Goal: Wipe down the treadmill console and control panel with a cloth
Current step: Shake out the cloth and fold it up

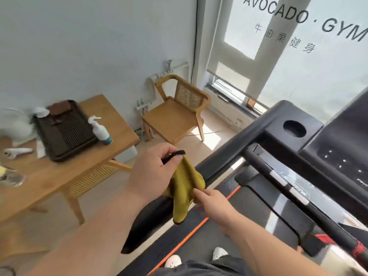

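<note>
A yellow cloth (184, 188) with a dark edge hangs over the treadmill's left handrail (225, 156). My left hand (154, 172) pinches its top corner between thumb and fingers. My right hand (214, 204) pinches the cloth's lower right edge. The black treadmill console (310, 140), with a round cup hole, sits to the upper right. Its control panel (342, 162) shows small white marks and lies apart from both hands.
A wooden table (65, 176) on the left carries a dark tray (65, 130) and a white spray bottle (100, 129). A wooden chair (177, 112) stands by the wall. The treadmill belt (219, 232) with an orange stripe runs below, and my white shoes (219, 252) stand on it.
</note>
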`<state>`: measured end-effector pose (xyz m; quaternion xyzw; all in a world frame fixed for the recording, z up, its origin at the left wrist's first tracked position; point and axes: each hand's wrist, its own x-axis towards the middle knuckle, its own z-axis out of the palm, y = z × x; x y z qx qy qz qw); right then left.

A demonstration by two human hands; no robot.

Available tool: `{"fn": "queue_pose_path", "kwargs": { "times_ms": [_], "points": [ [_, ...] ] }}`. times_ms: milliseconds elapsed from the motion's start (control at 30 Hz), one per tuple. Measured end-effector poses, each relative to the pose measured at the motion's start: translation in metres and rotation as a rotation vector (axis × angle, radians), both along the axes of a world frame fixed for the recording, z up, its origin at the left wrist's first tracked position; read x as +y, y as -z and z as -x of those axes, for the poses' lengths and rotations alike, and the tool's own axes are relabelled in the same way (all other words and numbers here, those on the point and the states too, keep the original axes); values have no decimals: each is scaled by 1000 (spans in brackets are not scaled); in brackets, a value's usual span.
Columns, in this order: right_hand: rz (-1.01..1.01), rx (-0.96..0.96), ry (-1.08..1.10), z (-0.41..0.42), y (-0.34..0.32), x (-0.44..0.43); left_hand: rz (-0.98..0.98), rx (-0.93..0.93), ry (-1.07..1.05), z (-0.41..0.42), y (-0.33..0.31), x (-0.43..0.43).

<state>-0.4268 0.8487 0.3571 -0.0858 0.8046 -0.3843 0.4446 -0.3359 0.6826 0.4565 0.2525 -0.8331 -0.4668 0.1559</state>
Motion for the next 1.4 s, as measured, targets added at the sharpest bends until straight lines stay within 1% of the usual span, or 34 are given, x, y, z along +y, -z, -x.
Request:
{"fn": "queue_pose_path", "kwargs": {
  "times_ms": [67, 133, 200, 267, 300, 367, 433, 533, 633, 800, 867, 900, 967, 1067, 1200, 1300, 1400],
  "points": [
    [-20, 43, -14, -14, -1, -15, -36, 13, -73, -18, -4, -13],
    [0, 139, -30, -23, -6, -28, -72, 58, -184, -34, -7, -24],
    [28, 276, -89, -29, -10, -37, -98, 108, -306, -47, -10, -31],
    [75, 333, -159, -33, -16, -46, -100, 144, -414, -58, -13, -36],
    [106, 304, -183, -34, -17, -51, -100, 151, -466, -64, -15, -38],
    [150, 187, -194, -38, -15, -63, -91, 147, -559, -72, -17, -41],
    [179, 47, -228, -46, -15, -76, -54, 126, -638, -80, -20, -43],
    [243, -194, -253, -63, -16, -95, 15, 84, -694, -90, -26, -46],
    [261, -376, -206, -79, -21, -113, 57, 114, -753, -102, -35, -51],
    [157, -578, -139, -104, -13, -139, 41, 218, -813, -130, -57, -52],
    [190, -685, -63, -112, -11, -147, 25, 243, -847, -149, -60, -55],
    [216, -703, -41, -116, -12, -151, 8, 256, -871, -161, -58, -57],
    [271, -648, -27, -126, -14, -159, -30, 277, -929, -190, -51, -63],
    [331, -437, -58, -151, -20, -175, -97, 294, -1039, -245, -26, -78],
    [362, -178, -84, -198, -21, -196, -178, 235, -1170, -328, 19, -95],
    [361, -28, -137, -240, -22, -206, -296, 164, -1192, -391, 49, -107],
    [371, 70, -180, -276, -25, -217, -382, 106, -1167, -449, 68, -116]
  ]
}}
